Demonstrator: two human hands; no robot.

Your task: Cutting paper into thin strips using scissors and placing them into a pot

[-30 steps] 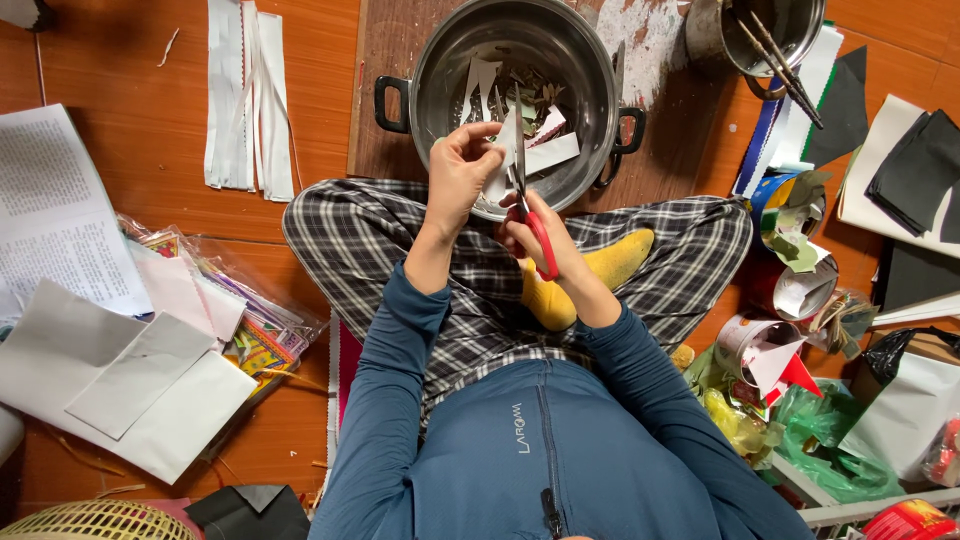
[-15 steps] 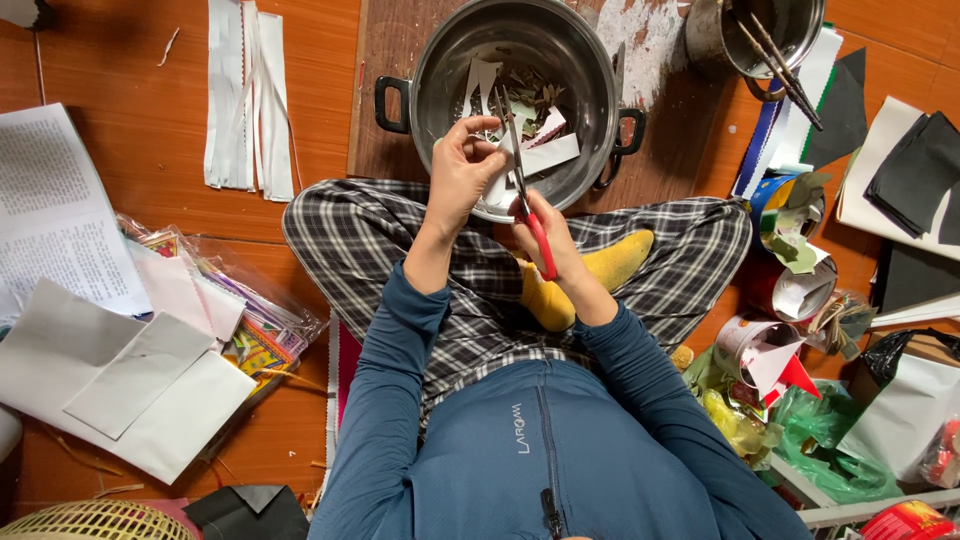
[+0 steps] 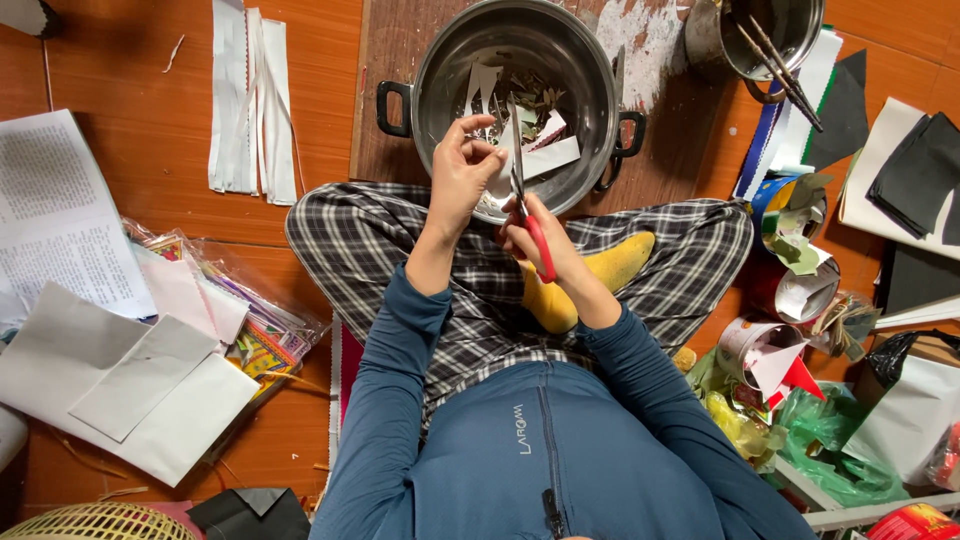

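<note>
I sit cross-legged on an orange wooden floor in checked trousers and yellow socks. My left hand [image 3: 462,170] pinches a small piece of white paper [image 3: 497,178] over a steel pot [image 3: 596,80]. My right hand [image 3: 537,238] grips red-handled scissors [image 3: 527,205], blades pointing up into the paper. Inside the pot lie paper scraps [image 3: 545,150] and dried leaves.
White paper strips [image 3: 248,100] lie at upper left. Printed sheets [image 3: 55,220], blank sheets [image 3: 150,385] and a plastic bag of colourful papers [image 3: 255,345] cover the left. A second pot with chopsticks [image 3: 760,35], black paper [image 3: 915,170], cans and bags crowd the right.
My hands have shifted slightly over the pot, and the scissor blades have moved along the paper. The rest is as before.
</note>
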